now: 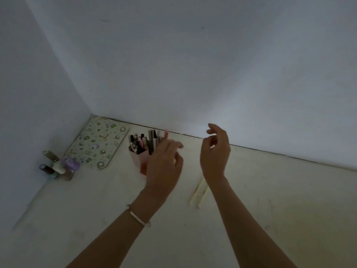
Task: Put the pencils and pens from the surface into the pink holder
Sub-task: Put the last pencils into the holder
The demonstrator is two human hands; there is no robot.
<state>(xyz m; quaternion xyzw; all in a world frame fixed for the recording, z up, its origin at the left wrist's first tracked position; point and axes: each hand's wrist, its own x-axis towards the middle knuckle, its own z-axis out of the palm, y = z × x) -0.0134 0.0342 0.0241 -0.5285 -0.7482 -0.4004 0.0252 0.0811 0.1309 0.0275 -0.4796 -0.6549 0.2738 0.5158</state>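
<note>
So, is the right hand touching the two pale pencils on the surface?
Apart. In the head view the right hand is raised with curled, empty fingers, and the pencils lie on the surface beneath its wrist.

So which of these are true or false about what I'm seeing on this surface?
1. The pink holder already has pens standing in it. True.
2. Two pale pencils lie on the surface. True.
3. The right hand grips a pencil. False: it looks empty, fingers loosely curled.
4. The bracelet is on the right wrist. False: it is on the left.
5. The patterned board lies right of the holder. False: it is left of it.
</note>
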